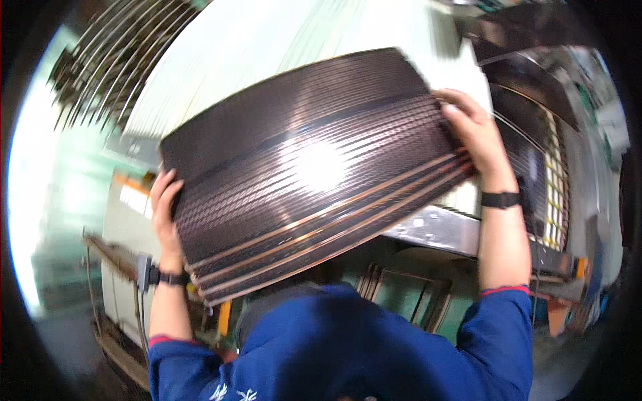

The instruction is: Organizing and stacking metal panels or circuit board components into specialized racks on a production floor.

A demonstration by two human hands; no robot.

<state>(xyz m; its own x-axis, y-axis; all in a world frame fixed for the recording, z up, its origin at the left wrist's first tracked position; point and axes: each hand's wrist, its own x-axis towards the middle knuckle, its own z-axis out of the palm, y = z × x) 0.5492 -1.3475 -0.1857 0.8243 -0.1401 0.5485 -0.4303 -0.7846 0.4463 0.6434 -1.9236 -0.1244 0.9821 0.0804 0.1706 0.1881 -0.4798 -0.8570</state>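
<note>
A stack of dark, glossy ribbed panels [287, 160] with several copper-coloured edges is held up in front of my body, tilted so that its right end is higher. At its left end, my left hand [164, 200] grips the short edge, fingertips over the top face. My right hand [473, 130] clasps the opposite end, with the thumb and fingers bent round the edge. Bright light glares off the middle of the top panel. The undersides of the panels and parts of both hands beneath them are hidden.
Behind the panels lies a broad white surface [267, 40], with a metal front edge [438, 228] at right. A rack of thin curved rods [110, 63] stands at the far left. Dark framed equipment [528, 154] is on the right; a pale cabinet [124, 247] is at lower left.
</note>
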